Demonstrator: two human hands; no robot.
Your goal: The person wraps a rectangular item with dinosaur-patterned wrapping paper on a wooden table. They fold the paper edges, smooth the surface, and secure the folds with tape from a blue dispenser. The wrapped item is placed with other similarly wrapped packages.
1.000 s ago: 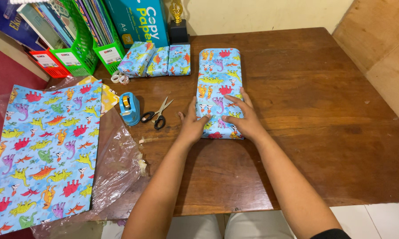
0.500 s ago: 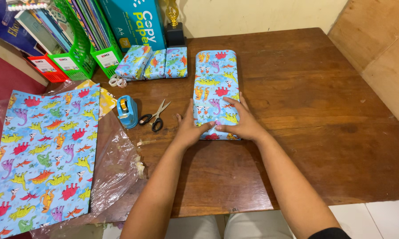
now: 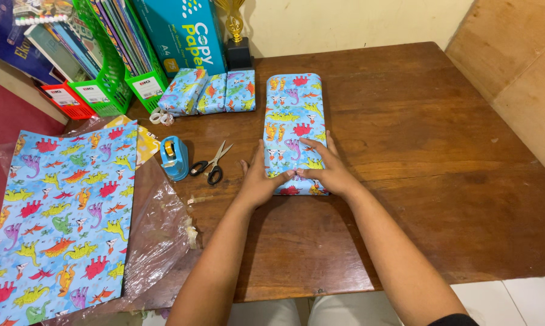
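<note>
- Head view: a long flat parcel [image 3: 295, 124] wrapped in blue dinosaur-print paper lies lengthwise on the brown wooden table [image 3: 441, 151], near its middle, with its far end close to the back wall.
- Head view: the left hand [image 3: 258, 179] lies flat against the parcel's near left edge, fingers spread and unclenched, the thumb pressing onto the top face rather than gripping.
- Head view: the right hand [image 3: 328, 171] rests palm down on the near right part of the parcel, fingers stretched open over the paper; both thumbs meet near the middle of the near end.
- Head view: neither hand closes around anything; both only press.
- Head view: to the left of the parcel sit black-handled scissors [image 3: 211, 164] and a blue tape dispenser [image 3: 174, 158], just beside each other.
- Head view: three small wrapped packets [image 3: 213, 92] stand in a row behind, touching the parcel's far left corner region.
- Head view: a loose sheet of wrapping paper [image 3: 58, 211] lies on clear plastic film [image 3: 161, 223] at the far left.
- Judgement: the parcel looks stiff and fairly light, like a boxed or book-shaped item; its glossy paper is likely slippery and creases or tears easily, so the long side edges, held from both sides, seem the safest hold.
</note>
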